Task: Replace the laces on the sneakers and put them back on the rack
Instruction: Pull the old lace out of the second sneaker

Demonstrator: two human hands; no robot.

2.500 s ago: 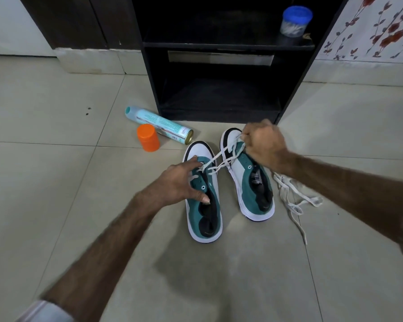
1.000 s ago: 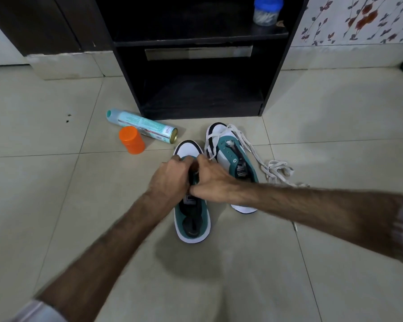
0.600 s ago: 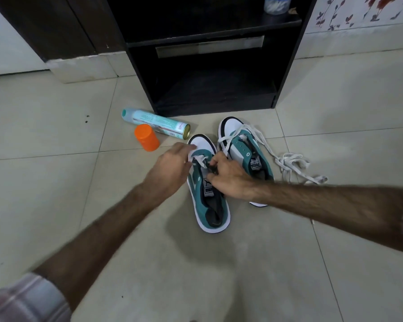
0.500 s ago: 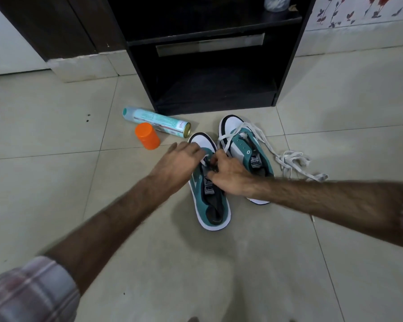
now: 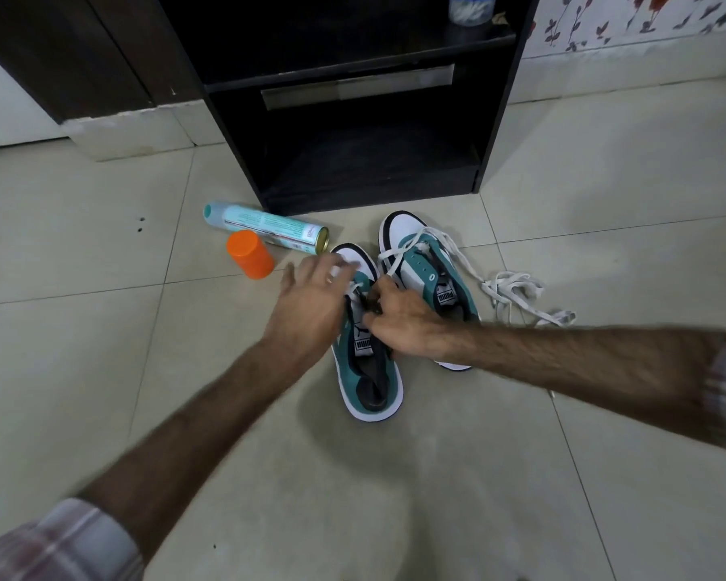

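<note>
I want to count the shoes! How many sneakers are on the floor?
2. One sneaker lies under both hands; the other sneaker sits beside it on its right, nearer the black rack. None on the rack.

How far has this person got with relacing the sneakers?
Early. Both hands, left and right, work at the near sneaker, laced only near the toe. The far sneaker has lace trailing loose on the floor. Neither sneaker is on the rack yet.

bare forearms, plaid sleeves (image 5: 59, 543) rolled up
</note>
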